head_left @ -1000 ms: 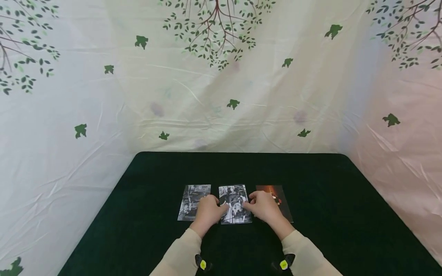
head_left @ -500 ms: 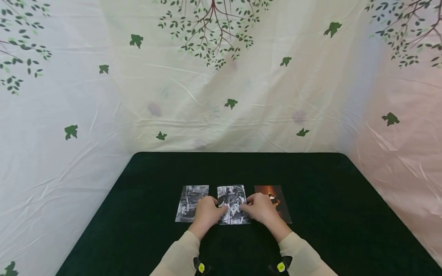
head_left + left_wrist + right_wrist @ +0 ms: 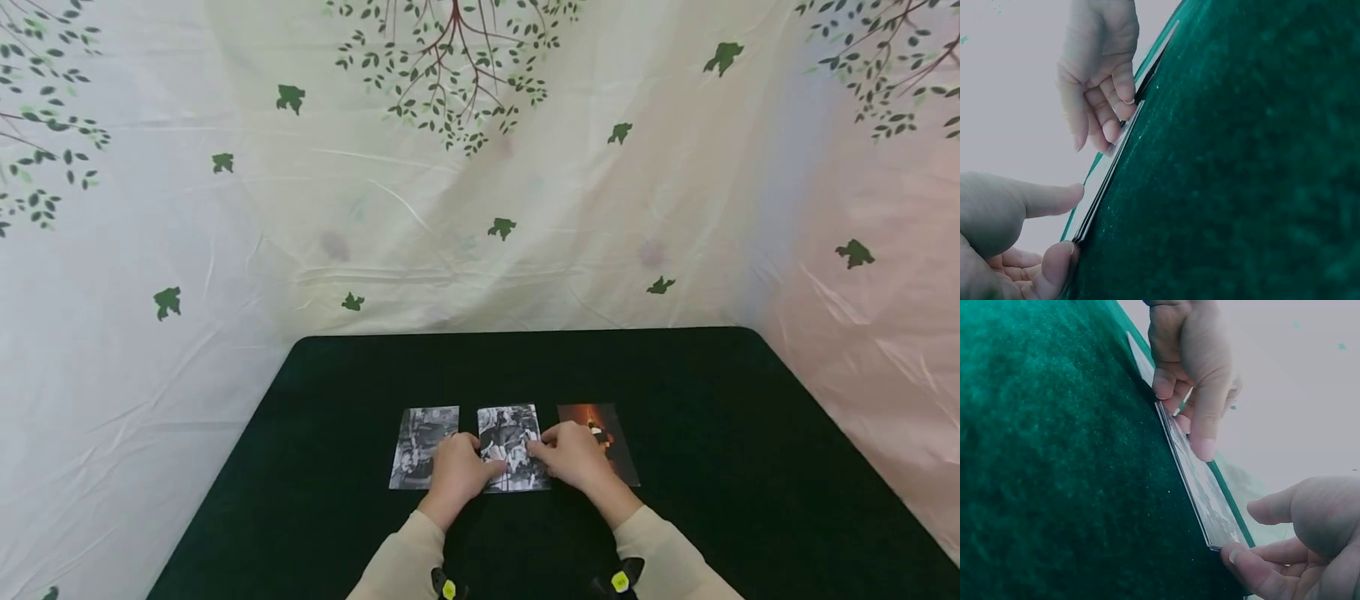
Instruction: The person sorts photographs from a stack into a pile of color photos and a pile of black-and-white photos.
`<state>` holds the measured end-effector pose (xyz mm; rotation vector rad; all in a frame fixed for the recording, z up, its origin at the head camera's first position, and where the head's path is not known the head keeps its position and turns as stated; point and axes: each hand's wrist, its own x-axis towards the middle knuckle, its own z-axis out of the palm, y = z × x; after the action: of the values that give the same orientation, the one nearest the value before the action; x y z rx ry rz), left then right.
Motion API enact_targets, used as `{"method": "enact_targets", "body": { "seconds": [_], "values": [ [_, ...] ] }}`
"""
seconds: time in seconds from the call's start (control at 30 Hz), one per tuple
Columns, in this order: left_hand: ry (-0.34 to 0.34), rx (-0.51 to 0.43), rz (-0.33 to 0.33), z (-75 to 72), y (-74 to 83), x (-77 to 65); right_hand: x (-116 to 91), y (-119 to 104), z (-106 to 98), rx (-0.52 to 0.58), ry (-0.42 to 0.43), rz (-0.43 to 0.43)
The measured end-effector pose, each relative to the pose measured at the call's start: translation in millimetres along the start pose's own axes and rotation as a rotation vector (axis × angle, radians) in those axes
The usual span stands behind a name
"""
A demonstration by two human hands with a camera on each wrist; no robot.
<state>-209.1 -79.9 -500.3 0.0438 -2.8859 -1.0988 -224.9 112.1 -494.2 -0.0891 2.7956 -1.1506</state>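
A thin stack of black-and-white photo cards (image 3: 513, 433) lies flat on the dark green cloth, and its layered edge shows in both wrist views. My left hand (image 3: 457, 471) is at its left side, fingertips right at the edge and thumb extended over the top card. At the opposite side is my right hand (image 3: 573, 454); its fingers touch the stack's edge, while the thumb (image 3: 1269, 509) stands raised apart from them. Another black-and-white photo card (image 3: 416, 454) lies to the left, partly behind the left hand. An orange-and-dark photo card (image 3: 618, 450) lies to the right, partly covered by the right hand.
The green-covered table (image 3: 337, 375) has rounded far corners. A pale curtain (image 3: 420, 217) printed with branches and green leaves hangs behind it and along both sides. Light sleeves with dark wrist straps cover both forearms.
The head view has shifted and tilted slightly. My left hand has come a little nearer, its thumb farther over the top card. The right hand and the cards keep nearly the same arrangement.
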Motion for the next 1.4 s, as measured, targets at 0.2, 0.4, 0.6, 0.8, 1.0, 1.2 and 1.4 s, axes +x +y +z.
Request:
{"method": "enact_targets", "body": {
  "seconds": [0.2,0.4,0.6,0.8,1.0,1.2,1.4],
  "values": [
    [0.015,-0.029,-0.026,-1.9,-1.1,4.8,9,-2,2,-0.034,0.042,-0.068],
    [0.022,0.016,-0.019,0.9,-0.9,11.8,14,-5,5,-0.108,0.083,-0.093],
    [0.036,0.02,0.006,9.4,6.9,15.4,10,-1,2,-0.207,0.13,-0.061],
    [0.061,0.05,0.018,9.3,8.0,17.6,10,-4,4,-0.253,0.13,-0.042],
    [0.052,0.077,-0.005,9.1,6.5,11.6,5,-5,7,-0.249,0.102,-0.003],
    [0.055,0.056,-0.017,11.2,6.0,4.6,-1,-4,8,-0.227,0.115,0.015],
    [0.062,0.027,-0.022,12.9,4.4,0.4,-4,-3,9,-0.245,0.101,0.018]
  ]
}}
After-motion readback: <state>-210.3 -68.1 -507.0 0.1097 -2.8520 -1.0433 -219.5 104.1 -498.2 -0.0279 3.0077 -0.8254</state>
